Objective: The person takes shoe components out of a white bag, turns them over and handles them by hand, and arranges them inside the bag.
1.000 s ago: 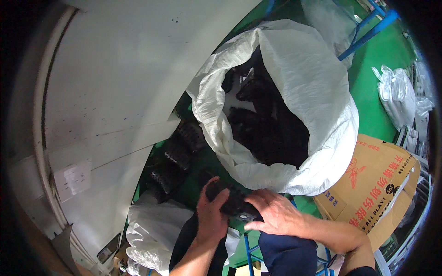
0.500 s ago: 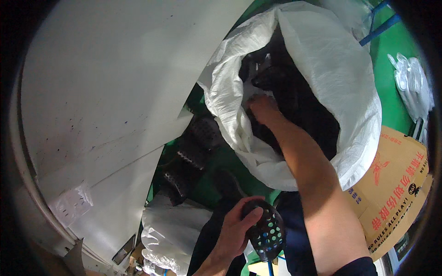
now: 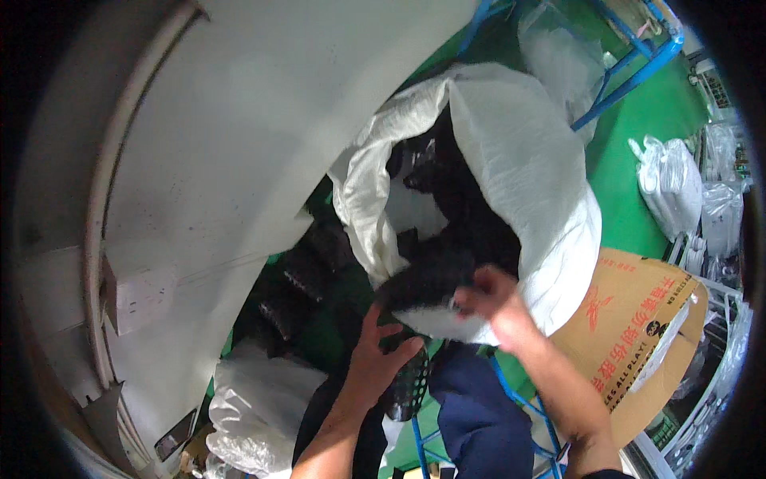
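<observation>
My left hand (image 3: 373,358) grips a black clog (image 3: 410,387) dotted with round holes, above my knees. In my right hand (image 3: 501,310) is a second black clog (image 3: 431,281), blurred, held over the near rim of a large white woven sack (image 3: 550,172). The fingertips of my left hand reach up to the second clog's left end; whether they touch it I cannot tell. Inside the sack lie more dark things (image 3: 435,172), mostly lost in shadow, beside a pale patch.
A white panel (image 3: 239,144) fills the left. Dark perforated clogs (image 3: 291,291) lie on the green floor beside it, with a white bag (image 3: 255,407) nearer me. Right of the sack are a cardboard sheet (image 3: 622,319), a wrapped white bundle (image 3: 670,180) and a blue metal frame (image 3: 630,80).
My right hand has come out of the sack toward me, bringing a black clog. My left hand still holds its clog, now tilted differently. The whole view has shifted.
</observation>
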`<action>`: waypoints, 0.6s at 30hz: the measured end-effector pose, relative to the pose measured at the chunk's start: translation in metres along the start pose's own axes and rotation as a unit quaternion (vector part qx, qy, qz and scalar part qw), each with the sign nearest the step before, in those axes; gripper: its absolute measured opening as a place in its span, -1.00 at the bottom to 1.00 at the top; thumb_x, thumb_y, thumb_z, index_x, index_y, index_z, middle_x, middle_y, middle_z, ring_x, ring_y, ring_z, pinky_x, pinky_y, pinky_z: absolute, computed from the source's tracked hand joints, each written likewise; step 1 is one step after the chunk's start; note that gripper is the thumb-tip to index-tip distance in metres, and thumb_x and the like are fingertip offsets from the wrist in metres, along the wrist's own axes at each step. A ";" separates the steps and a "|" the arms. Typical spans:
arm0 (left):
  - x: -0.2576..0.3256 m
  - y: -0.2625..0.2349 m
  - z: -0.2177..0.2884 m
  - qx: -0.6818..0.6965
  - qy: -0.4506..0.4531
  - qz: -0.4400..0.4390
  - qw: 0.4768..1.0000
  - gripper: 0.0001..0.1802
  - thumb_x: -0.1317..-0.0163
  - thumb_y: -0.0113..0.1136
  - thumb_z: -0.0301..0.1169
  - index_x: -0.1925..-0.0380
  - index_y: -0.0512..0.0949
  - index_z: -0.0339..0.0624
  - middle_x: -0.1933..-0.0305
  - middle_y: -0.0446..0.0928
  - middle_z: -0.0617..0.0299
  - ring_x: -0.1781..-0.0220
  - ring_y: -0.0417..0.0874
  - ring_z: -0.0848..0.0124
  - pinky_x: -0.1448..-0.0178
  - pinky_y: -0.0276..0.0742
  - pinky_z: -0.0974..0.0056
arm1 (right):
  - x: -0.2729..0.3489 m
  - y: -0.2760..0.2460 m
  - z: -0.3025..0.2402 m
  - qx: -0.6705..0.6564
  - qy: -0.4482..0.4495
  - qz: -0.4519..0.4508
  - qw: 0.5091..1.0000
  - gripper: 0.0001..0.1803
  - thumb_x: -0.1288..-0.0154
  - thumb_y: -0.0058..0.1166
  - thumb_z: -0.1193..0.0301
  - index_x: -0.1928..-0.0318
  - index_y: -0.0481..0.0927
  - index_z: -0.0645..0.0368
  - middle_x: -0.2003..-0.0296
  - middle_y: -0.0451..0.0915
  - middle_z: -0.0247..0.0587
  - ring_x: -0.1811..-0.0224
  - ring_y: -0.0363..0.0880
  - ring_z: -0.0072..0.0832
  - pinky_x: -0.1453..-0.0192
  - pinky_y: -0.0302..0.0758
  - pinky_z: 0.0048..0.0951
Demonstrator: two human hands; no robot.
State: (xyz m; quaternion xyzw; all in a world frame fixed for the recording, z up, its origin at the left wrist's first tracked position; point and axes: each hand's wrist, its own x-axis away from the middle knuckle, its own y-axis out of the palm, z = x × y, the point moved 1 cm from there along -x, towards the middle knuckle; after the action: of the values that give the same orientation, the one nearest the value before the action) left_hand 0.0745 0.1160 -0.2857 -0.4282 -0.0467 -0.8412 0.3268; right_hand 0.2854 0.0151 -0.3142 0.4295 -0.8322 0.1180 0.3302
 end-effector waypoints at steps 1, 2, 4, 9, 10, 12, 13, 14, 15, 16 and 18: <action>-0.005 0.001 -0.005 0.111 0.058 -0.002 0.992 -0.15 -0.20 0.40 -0.31 -0.43 0.16 -0.08 -0.14 0.55 0.12 -0.07 0.60 0.36 -0.17 0.52 0.25 | 0.017 0.012 -0.001 -0.096 0.033 -0.020 0.995 -0.62 -0.22 0.33 0.39 0.07 0.45 0.28 0.28 0.58 -0.15 0.32 0.64 -0.44 0.32 0.61 -0.42; -0.003 -0.002 -0.007 0.217 0.110 -0.009 0.970 -0.20 -0.21 0.39 -0.29 -0.39 0.23 -0.17 -0.11 0.58 0.16 -0.04 0.62 0.37 -0.15 0.54 0.26 | 0.033 0.021 0.000 -0.194 0.069 -0.038 0.978 -0.50 -0.23 0.32 0.37 -0.08 0.41 0.30 0.16 0.60 -0.11 0.24 0.67 -0.39 0.27 0.63 -0.42; 0.009 -0.008 0.024 0.276 0.071 -0.026 0.958 -0.31 -0.24 0.36 -0.32 -0.33 0.32 -0.21 -0.09 0.59 0.18 -0.03 0.62 0.39 -0.15 0.54 0.26 | 0.040 0.022 0.009 -0.250 0.109 -0.080 0.959 -0.34 -0.22 0.32 0.34 -0.23 0.29 0.30 0.03 0.55 -0.03 0.12 0.65 -0.29 0.16 0.63 -0.39; 0.012 -0.037 0.025 0.356 -0.002 -0.021 0.934 -0.59 -0.30 0.28 -0.41 -0.13 0.54 -0.26 -0.01 0.63 0.22 -0.01 0.63 0.42 -0.16 0.54 0.28 | 0.044 0.023 0.006 0.087 -0.086 -0.153 0.981 0.05 -0.13 0.38 0.23 -0.48 0.02 0.29 -0.28 0.37 0.11 -0.25 0.46 -0.11 -0.30 0.47 -0.22; 0.011 -0.043 0.017 0.326 -0.011 -0.028 0.945 -0.57 -0.31 0.28 -0.38 -0.15 0.51 -0.25 -0.03 0.62 0.21 -0.03 0.63 0.39 -0.18 0.54 0.26 | 0.045 0.026 -0.002 0.048 -0.044 -0.231 0.971 0.03 -0.10 0.41 0.25 -0.46 0.07 0.30 -0.28 0.37 0.08 -0.25 0.46 -0.16 -0.28 0.47 -0.25; 0.010 -0.053 0.007 0.293 -0.019 -0.033 0.955 -0.54 -0.31 0.27 -0.35 -0.18 0.49 -0.25 -0.05 0.61 0.20 -0.06 0.62 0.37 -0.19 0.54 0.25 | 0.037 0.040 0.000 0.120 -0.026 -0.264 0.957 -0.07 -0.10 0.41 0.29 -0.39 0.19 0.31 -0.24 0.41 0.06 -0.24 0.47 -0.20 -0.27 0.49 -0.25; 0.009 -0.058 0.004 0.331 -0.009 -0.048 0.943 -0.56 -0.29 0.30 -0.36 -0.14 0.52 -0.24 -0.02 0.63 0.23 -0.01 0.63 0.40 -0.15 0.55 0.28 | 0.033 0.049 0.005 0.118 -0.028 -0.265 0.957 -0.07 -0.10 0.41 0.29 -0.39 0.19 0.31 -0.24 0.41 0.06 -0.24 0.47 -0.20 -0.27 0.49 -0.25; 0.009 -0.063 0.000 0.367 0.002 -0.063 0.928 -0.58 -0.28 0.33 -0.37 -0.11 0.55 -0.24 0.02 0.64 0.25 0.03 0.64 0.44 -0.12 0.55 0.31 | 0.030 0.060 0.013 0.060 -0.029 -0.271 0.960 -0.11 -0.09 0.41 0.31 -0.36 0.23 0.32 -0.18 0.47 0.05 -0.19 0.51 -0.20 -0.24 0.50 -0.27; 0.008 -0.068 -0.007 0.364 0.001 -0.059 0.929 -0.58 -0.28 0.33 -0.37 -0.11 0.55 -0.24 0.02 0.64 0.25 0.03 0.64 0.44 -0.12 0.55 0.31 | 0.025 0.071 0.021 0.000 -0.028 -0.277 0.961 -0.15 -0.09 0.41 0.33 -0.33 0.27 0.32 -0.12 0.53 0.04 -0.14 0.56 -0.21 -0.21 0.52 -0.29; 0.006 -0.076 -0.013 0.340 -0.010 -0.027 0.940 -0.55 -0.31 0.29 -0.31 -0.15 0.51 -0.26 -0.01 0.63 0.19 0.00 0.63 0.39 -0.13 0.54 0.29 | 0.018 0.082 0.023 -0.002 -0.030 -0.278 0.960 -0.15 -0.09 0.41 0.33 -0.33 0.27 0.32 -0.12 0.53 0.04 -0.14 0.56 -0.21 -0.21 0.52 -0.29; 0.003 -0.086 -0.019 0.312 -0.023 0.006 0.950 -0.51 -0.35 0.25 -0.26 -0.20 0.47 -0.27 -0.04 0.62 0.14 -0.03 0.63 0.35 -0.15 0.53 0.26 | -0.002 0.106 0.030 0.043 -0.006 -0.290 0.956 -0.15 -0.06 0.39 0.29 -0.31 0.27 0.32 -0.02 0.59 0.10 -0.11 0.58 -0.17 -0.20 0.51 -0.27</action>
State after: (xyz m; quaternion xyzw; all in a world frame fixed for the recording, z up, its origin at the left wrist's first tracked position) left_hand 0.0097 0.1745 -0.2780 -0.3243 -0.3114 -0.7730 0.4477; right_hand 0.1889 0.0655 -0.3285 0.6666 -0.6684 0.0499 0.3262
